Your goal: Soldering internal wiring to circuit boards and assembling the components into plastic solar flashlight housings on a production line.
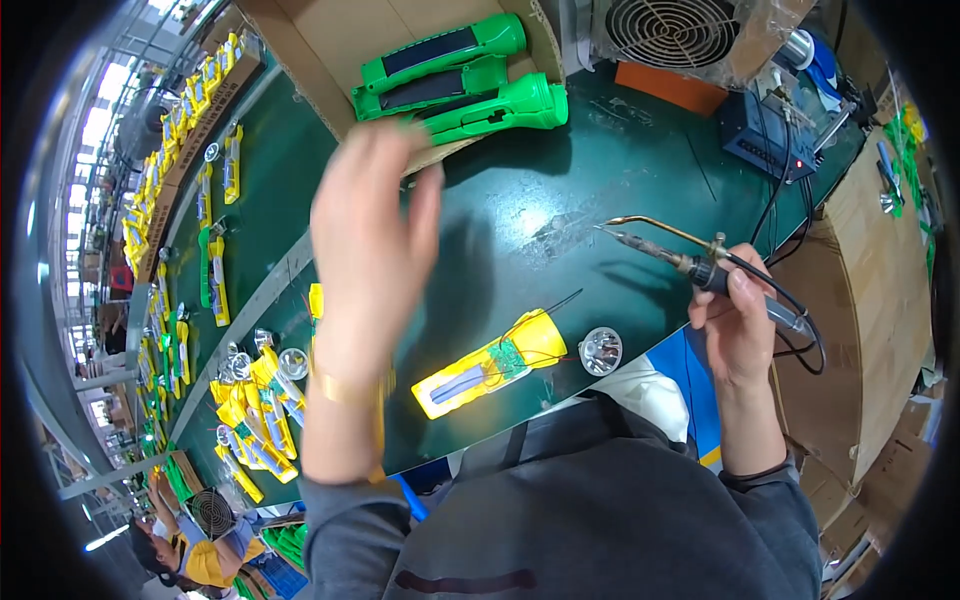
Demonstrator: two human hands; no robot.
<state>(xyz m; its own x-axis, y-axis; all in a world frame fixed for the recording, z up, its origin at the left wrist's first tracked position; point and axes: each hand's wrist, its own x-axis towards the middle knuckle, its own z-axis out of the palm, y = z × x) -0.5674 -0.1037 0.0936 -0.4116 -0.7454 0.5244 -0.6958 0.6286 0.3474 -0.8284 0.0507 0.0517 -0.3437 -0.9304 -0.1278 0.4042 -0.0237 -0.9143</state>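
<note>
My right hand [738, 320] is closed around a soldering iron [705, 272] with a dark grip. A thin brass solder-feed tube [660, 228] runs along it to the tip, which points left over the bench. My left hand [370, 225] is raised, blurred by motion, at the front edge of a cardboard box [310, 75]. Its thumb stands apart from the fingers, and nothing shows in it. Green flashlight housings [450, 52] lie in the box just beyond my fingertips. Between my arms lies a yellow flashlight core [490, 362] with a green circuit board and wires, beside a shiny reflector cup [600, 351].
A blue soldering station [765, 140] and a fan grille [672, 32] stand at the far right. Several yellow cores [262, 415] with reflectors are heaped at the left, beside a metal rail [262, 300]. Further left, a person in yellow [205, 562] sits at the line.
</note>
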